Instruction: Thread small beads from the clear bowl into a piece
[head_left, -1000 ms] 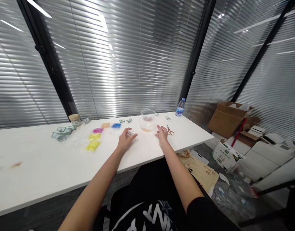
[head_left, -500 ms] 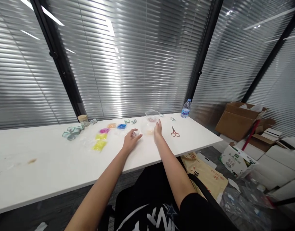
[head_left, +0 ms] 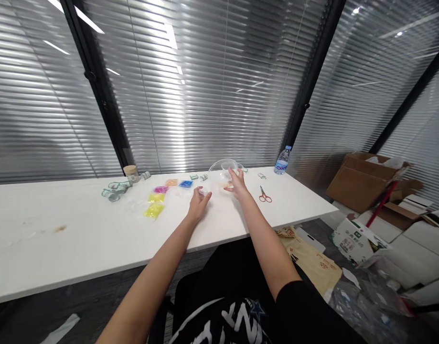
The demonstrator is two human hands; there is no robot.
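My left hand (head_left: 198,204) rests on the white table (head_left: 79,239), its fingers curled around a small clear container (head_left: 204,192). My right hand (head_left: 236,184) grips the rim of a clear plastic bowl (head_left: 221,171), which is tipped toward the left hand. Something pale orange and pink lies inside the bowl. Red-handled scissors (head_left: 265,195) lie just right of my right hand.
Small bags of coloured bits lie left of the hands: yellow (head_left: 153,210), pink (head_left: 161,189), orange (head_left: 171,182), blue (head_left: 186,183). Green tape rolls (head_left: 113,192) and a cork-lidded jar (head_left: 131,172) stand further left. A water bottle (head_left: 283,161) stands at the back right. Cardboard boxes (head_left: 362,181) crowd the floor.
My right hand moved left from near the scissors to the clear bowl, took hold of it and tipped it. My left hand stayed on the small clear container.
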